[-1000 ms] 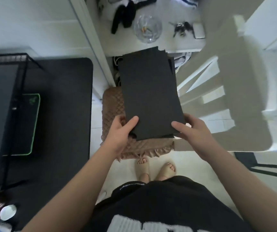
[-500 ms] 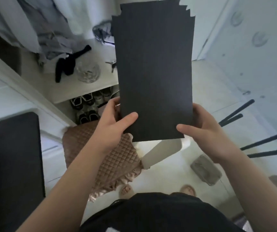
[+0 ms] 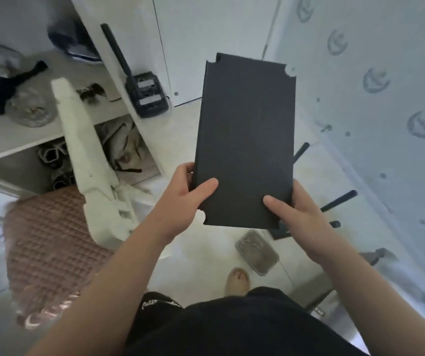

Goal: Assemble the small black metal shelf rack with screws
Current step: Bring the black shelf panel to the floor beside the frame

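I hold a stack of black metal shelf panels [image 3: 247,134] with notched corners upright in front of me, above the floor. My left hand [image 3: 183,194] grips the stack's lower left edge, thumb across the front face. My right hand [image 3: 298,214] grips the lower right corner, thumb on the front. Several black rack poles [image 3: 338,200] lie on the floor to the right, partly hidden behind the panels. A clear bag of small hardware [image 3: 257,251] lies on the floor below the stack.
A white foam packing piece [image 3: 88,160] leans over a pink quilted cushion [image 3: 44,247] at left. A white shelf unit [image 3: 13,134] holds a glass bowl, keys and clothes, with shoes underneath. A dark scale-like device [image 3: 147,95] stands by the door. My foot [image 3: 237,280] is on the floor.
I turned to the right with the panel stack, and the view swung from the cushion and desk to the floor with the poles. The fanned panels now sit squared together.
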Tool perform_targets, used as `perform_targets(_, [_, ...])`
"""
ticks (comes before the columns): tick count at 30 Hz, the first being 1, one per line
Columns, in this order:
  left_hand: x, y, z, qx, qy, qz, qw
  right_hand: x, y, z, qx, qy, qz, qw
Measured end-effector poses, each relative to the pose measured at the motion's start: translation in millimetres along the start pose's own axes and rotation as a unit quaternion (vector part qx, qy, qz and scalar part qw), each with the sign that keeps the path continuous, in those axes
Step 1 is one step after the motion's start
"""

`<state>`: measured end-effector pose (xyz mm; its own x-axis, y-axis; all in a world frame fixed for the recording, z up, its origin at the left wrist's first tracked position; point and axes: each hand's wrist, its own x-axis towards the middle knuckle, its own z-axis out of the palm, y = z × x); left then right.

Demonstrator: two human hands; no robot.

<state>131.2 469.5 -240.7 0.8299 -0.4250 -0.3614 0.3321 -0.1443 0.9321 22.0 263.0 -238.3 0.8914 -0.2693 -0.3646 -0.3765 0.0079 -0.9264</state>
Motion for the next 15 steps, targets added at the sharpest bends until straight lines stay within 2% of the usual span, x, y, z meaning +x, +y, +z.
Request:
perform_targets(7, [28.3, -74.6, 66.1, -0.037, 0.035, -0.149, 0.988, 32.4, 63.4, -53.1, -0.045, -0.015, 0.098, 0.994])
perform_targets(11, [52.7, -141.0, 79.3, -0.066, 0.057, -0.264, 0.961, 68.9, 115.6, -51.8, -0.052, -0.015, 0.171, 0.984])
perform_targets(15, [95.5, -229.8, 84.4, -0.061, 0.069, -0.353, 0.931, 116.3, 199.7, -39.1, -0.046, -0.024, 0.251, 0.967])
